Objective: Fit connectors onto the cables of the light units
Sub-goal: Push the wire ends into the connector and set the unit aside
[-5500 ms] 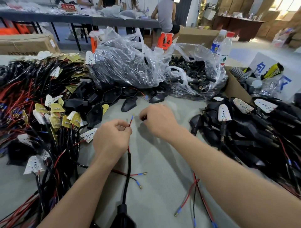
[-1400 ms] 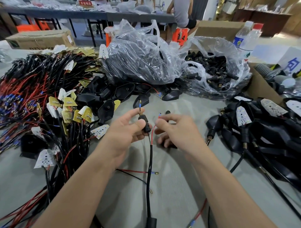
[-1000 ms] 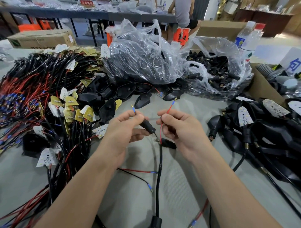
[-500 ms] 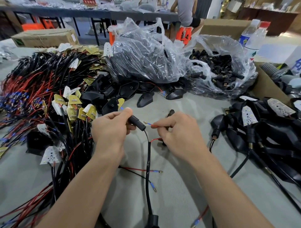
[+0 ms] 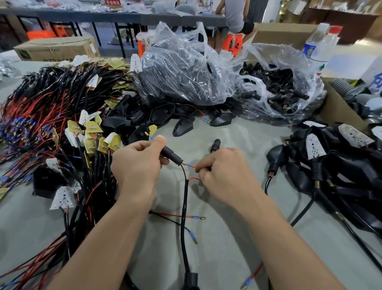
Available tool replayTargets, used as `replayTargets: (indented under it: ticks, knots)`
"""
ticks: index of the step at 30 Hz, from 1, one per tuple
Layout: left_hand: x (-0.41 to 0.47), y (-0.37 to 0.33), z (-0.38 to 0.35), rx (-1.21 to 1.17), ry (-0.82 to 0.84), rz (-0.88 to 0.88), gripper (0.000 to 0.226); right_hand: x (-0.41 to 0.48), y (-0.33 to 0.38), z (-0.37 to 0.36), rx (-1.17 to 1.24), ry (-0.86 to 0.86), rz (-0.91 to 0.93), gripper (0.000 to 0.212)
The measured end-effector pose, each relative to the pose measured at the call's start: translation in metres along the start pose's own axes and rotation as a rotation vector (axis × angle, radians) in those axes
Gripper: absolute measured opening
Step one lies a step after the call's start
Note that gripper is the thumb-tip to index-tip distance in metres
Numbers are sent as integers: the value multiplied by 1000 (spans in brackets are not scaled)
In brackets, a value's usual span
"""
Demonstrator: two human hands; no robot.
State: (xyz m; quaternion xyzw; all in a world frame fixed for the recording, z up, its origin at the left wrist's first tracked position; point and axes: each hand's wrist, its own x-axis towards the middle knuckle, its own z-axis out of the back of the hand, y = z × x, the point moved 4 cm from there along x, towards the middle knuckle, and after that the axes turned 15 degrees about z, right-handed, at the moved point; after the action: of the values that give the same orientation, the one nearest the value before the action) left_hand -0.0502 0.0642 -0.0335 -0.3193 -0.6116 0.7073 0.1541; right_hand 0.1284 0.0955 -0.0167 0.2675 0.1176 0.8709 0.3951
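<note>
Left hand (image 5: 136, 165) grips connector (image 5: 171, 156); right hand (image 5: 225, 171) pinches red wire (image 5: 193, 166); sign (image 5: 112, 2) perhaps reads 不合格.

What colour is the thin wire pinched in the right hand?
The wire is red, blue-sleeved near its tip; head view.

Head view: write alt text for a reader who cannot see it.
The left hand grips a black connector while the right hand pinches a red wire, its blue-sleeved tip pointing at the connector's end, above a grey table. Heaps of wired light boards lie left, black light units right, and a clear bag of connectors behind.
</note>
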Motion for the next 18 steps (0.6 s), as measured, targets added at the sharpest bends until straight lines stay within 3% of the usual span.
replayTargets:
  ticks: [3,8,14,18]
  knots:
    - [-3,-5,2,67,-22,-91,12,-1,0,-1,68,-2,-11,22]
    - [-6,-10,2,113,-38,-181,9,-3,-2,-4,282,-15,-77,18]
    - [4,1,-2,-112,97,24,29,-2,-9,-11,516,-59,-198,17]
    - [-2,0,-10,-114,221,23,22,-4,-4,-17,464,-124,-177,21]
